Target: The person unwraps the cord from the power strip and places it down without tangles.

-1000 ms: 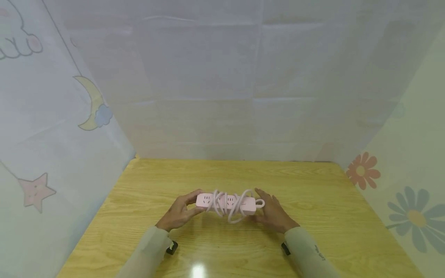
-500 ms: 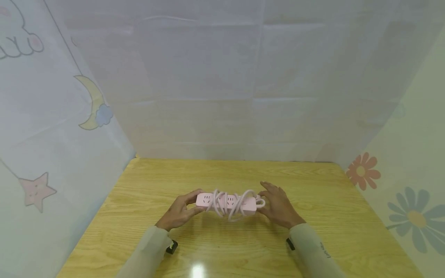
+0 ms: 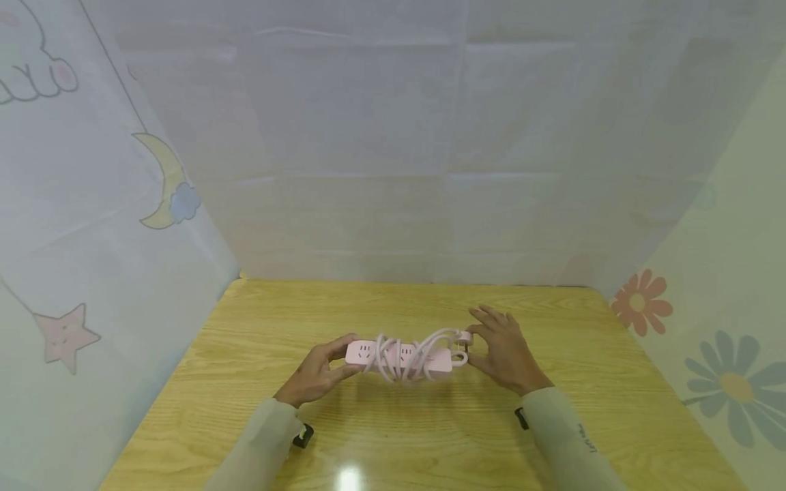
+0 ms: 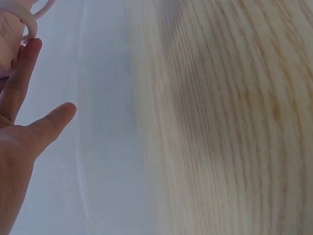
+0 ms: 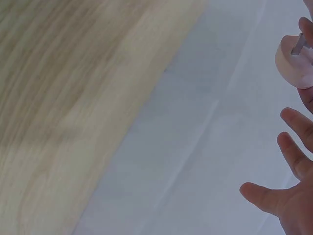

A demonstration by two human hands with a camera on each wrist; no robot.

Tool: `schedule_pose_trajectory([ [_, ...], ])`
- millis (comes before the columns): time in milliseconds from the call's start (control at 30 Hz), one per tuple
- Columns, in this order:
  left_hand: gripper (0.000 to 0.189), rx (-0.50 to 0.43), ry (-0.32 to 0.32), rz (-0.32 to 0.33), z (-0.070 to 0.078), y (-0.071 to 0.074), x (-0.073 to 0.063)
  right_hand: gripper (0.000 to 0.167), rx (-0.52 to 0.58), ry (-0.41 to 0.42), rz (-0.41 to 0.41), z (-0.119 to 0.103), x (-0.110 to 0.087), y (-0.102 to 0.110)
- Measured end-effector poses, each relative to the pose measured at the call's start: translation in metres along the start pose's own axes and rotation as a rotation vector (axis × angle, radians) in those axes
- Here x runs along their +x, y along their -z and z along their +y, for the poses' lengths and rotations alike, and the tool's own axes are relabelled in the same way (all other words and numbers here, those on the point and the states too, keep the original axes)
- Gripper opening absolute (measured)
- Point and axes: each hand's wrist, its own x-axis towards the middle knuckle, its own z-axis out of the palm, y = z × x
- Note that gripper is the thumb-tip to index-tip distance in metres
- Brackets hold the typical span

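Observation:
A pink power strip (image 3: 361, 352) with its pale pink cord (image 3: 382, 358) wound round the middle is held up over the table. My left hand (image 3: 315, 376) grips its left end between thumb and fingers; in the left wrist view a corner of the strip (image 4: 9, 41) shows by a fingertip. My right hand (image 3: 508, 356), at the other end, pinches the plug (image 3: 464, 337) between thumb and forefinger, the other fingers spread. Metal prongs stand out of the plug (image 5: 288, 61) in the right wrist view. A cord loop lies at the strip's right end.
The wood-grain table (image 3: 393, 436) lies beneath both hands. A pale sheet (image 3: 368, 204) hangs along its back edge, with printed sheets on the left (image 3: 110, 273) and right (image 3: 706, 286).
My right hand has moved away from the strip, to the right and farther back, drawing the plug and some cord out from the winding. The left hand has stayed on the strip.

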Motion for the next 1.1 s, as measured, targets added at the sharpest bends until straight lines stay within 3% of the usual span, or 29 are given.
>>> schedule_pose_trajectory([
  [433,0.04,0.018,-0.036,0.012,0.003,0.002,0.0,0.048,-0.081,0.037,0.106,-0.005,0.002,0.027],
  [533,0.04,0.001,-0.038,0.019,0.002,0.003,0.001,0.05,-0.067,0.067,0.141,-0.006,-0.001,0.03],
  [733,0.041,0.004,-0.045,0.027,-0.002,0.004,0.003,0.073,-0.02,0.118,0.229,-0.014,-0.012,0.034],
  [1100,0.046,0.015,-0.05,0.061,0.0,0.005,0.008,0.064,0.056,0.093,0.259,-0.028,-0.039,0.035],
])
